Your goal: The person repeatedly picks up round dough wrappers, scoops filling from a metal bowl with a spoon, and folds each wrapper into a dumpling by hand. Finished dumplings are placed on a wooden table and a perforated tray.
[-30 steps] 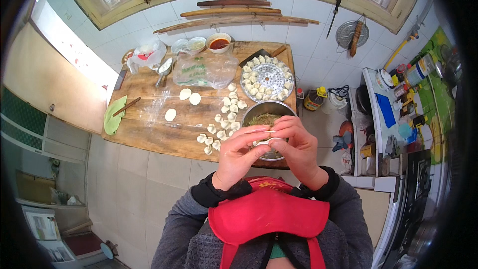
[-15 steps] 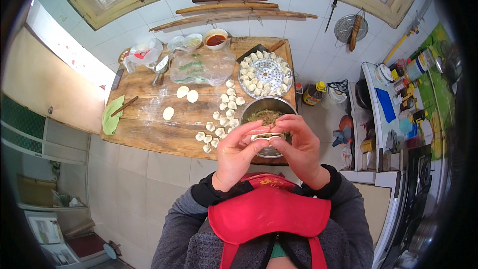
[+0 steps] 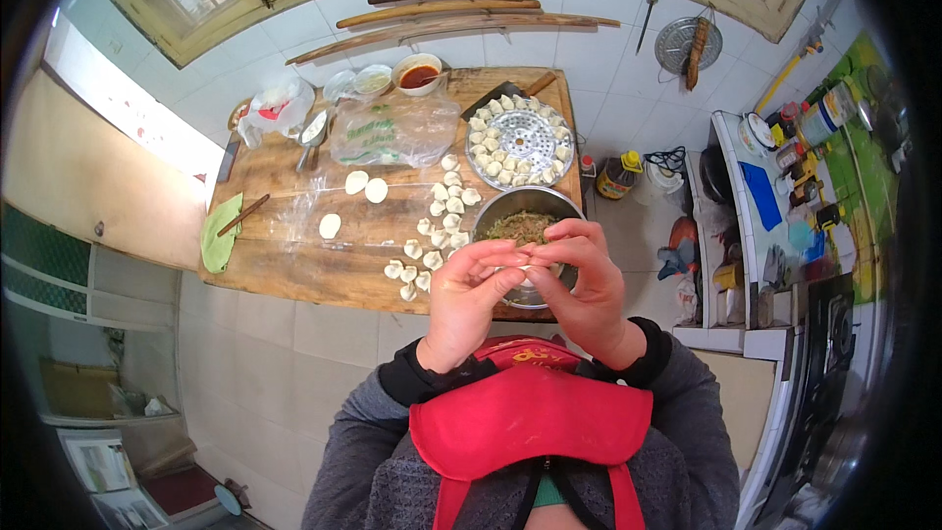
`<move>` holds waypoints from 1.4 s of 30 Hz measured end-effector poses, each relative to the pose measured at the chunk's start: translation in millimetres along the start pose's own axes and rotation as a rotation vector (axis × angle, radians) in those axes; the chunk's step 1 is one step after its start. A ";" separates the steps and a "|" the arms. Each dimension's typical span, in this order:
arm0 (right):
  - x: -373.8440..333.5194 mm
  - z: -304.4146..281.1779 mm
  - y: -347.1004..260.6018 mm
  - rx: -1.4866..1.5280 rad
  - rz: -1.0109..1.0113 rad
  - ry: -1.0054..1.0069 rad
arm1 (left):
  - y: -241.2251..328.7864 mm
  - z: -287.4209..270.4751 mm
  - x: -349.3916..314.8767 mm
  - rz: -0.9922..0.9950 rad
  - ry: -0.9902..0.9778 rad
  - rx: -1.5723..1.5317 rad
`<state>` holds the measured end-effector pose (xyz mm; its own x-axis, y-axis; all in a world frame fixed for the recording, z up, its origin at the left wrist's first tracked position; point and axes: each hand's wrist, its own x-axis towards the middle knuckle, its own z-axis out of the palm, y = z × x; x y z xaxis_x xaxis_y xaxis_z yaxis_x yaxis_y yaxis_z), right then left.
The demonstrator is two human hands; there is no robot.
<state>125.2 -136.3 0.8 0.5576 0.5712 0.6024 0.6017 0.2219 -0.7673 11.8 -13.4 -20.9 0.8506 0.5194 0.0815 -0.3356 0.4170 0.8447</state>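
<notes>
Over the near edge of the steel bowl point(image 3: 486, 211), my left hand point(image 3: 468, 296) and my right hand point(image 3: 589, 287) meet, fingertips and thumbs pinching a pale dumpling point(image 3: 527, 271) between them. Most of the dumpling is hidden by the fingers. Minced greenish-brown filling point(image 3: 520, 227) lies in the bowl. Left of the bowl, several folded dumplings point(image 3: 433, 260) rest on the wooden table. Three flat round wrappers point(image 3: 330, 226) lie farther left. Beyond the bowl, a perforated metal tray point(image 3: 527, 143) carries a ring of dumplings.
A clear plastic bag point(image 3: 392, 133), a bowl of red sauce point(image 3: 419, 75) and a scoop of white powder point(image 3: 313, 128) stand toward the back of the wooden table point(image 3: 285, 260). A green cloth point(image 3: 220, 236) with a brown stick lies at left. Bottles point(image 3: 618, 177) stand on the floor at right.
My fingertips have come closer together, and the dumpling's open, filling-showing edge is now pinched and mostly covered. The whole view has shifted slightly.
</notes>
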 end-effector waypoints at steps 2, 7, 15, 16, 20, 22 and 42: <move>4.0 -4.0 -0.9 -0.124 -0.116 0.044 | -0.9 -2.1 1.6 0.002 0.009 -0.083; 4.8 -7.9 -2.6 -0.204 -0.187 0.070 | 2.0 -6.6 6.0 0.032 0.008 -0.240; 3.8 -9.9 2.8 -0.148 -0.227 0.061 | -0.6 -1.7 8.5 0.049 -0.011 -0.287; 4.3 -10.5 2.3 -0.157 -0.226 0.061 | -0.7 -1.1 8.8 0.041 -0.006 -0.256; 6.3 -12.2 1.0 -0.162 -0.198 0.066 | 0.0 0.8 9.7 0.016 -0.005 -0.233; 6.4 -11.9 1.5 -0.133 -0.163 0.070 | 0.4 2.2 10.0 0.000 -0.001 -0.235; 16.9 -18.3 5.8 0.040 -0.260 -0.002 | 9.5 10.2 9.3 -0.053 0.026 -0.285</move>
<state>148.6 -139.8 10.6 0.3863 0.4923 0.7801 0.7016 0.3923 -0.5949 20.6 -12.2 -6.7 0.8606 0.5087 0.0246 -0.3942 0.6349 0.6645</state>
